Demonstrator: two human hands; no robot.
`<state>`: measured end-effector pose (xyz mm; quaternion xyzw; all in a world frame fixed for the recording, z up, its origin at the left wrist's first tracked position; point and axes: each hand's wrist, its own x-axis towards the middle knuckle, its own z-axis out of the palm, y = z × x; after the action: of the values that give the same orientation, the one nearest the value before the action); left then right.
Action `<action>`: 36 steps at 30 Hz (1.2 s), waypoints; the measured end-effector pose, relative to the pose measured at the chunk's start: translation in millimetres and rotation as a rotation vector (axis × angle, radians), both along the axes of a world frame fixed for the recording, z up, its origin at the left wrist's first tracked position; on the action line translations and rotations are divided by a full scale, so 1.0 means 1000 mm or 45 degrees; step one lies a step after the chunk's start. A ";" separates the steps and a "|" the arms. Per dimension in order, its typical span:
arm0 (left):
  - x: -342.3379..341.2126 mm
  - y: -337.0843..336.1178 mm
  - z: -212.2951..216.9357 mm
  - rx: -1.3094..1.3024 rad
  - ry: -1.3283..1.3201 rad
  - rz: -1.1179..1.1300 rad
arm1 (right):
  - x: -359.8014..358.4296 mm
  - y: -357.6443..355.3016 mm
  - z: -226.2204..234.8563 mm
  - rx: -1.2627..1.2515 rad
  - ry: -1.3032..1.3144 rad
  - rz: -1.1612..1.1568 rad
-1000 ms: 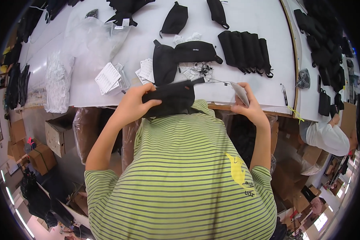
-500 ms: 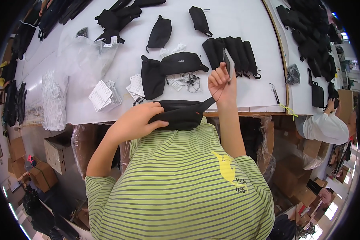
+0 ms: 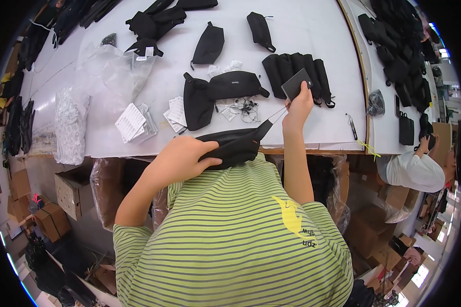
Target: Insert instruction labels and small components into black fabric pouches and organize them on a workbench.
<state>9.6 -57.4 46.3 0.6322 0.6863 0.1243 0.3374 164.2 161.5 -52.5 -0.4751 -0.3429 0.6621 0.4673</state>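
A black fabric pouch (image 3: 235,146) lies against the front of my striped shirt at the table's near edge. My left hand (image 3: 185,157) grips its left end, thumb below and fingers above. Raised to the right, my right hand (image 3: 299,110) pinches a dark rectangular hang tag (image 3: 296,85). A thin cord (image 3: 278,115) runs taut from that hand to the loop at the pouch's right end. Just beyond lie two more black pouches, one lengthwise (image 3: 198,105) and one crosswise (image 3: 233,85), beside a small tangle of black cords (image 3: 248,108).
Several black pouches (image 3: 287,71) lie in a row behind my right hand. White printed cards (image 3: 133,123), a clear plastic bag (image 3: 110,69) and a stack of clear bags (image 3: 70,125) are on the left. A co-worker in white (image 3: 417,169) works at the far right.
My right hand has moved slightly right, and the tag has turned from edge-on to showing its dark flat face. The cord is drawn straight, and the pouch's loop end tilts up.
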 end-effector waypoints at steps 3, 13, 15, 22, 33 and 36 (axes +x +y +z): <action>0.001 0.002 0.000 0.026 0.010 -0.045 | -0.002 0.009 -0.027 0.382 -0.349 -0.160; -0.009 0.015 -0.010 0.020 -0.078 -0.082 | -0.001 0.015 -0.023 -0.562 0.902 0.390; -0.011 0.019 -0.008 -0.032 -0.086 -0.099 | -0.005 0.017 -0.027 -0.435 0.814 0.339; -0.022 0.032 -0.012 -0.107 -0.162 -0.109 | -0.014 0.028 -0.045 -0.330 0.497 0.128; -0.053 0.059 -0.029 -0.145 -0.233 -0.078 | -0.019 0.042 -0.056 -0.069 -0.071 0.282; -0.063 0.065 -0.034 -0.036 -0.206 -0.080 | -0.017 0.046 -0.051 -0.145 -0.018 0.350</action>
<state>-53.0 7.2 12.7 0.6367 0.6383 0.1545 0.4042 147.3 207.1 -103.1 -0.4541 -0.3698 0.7348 0.3422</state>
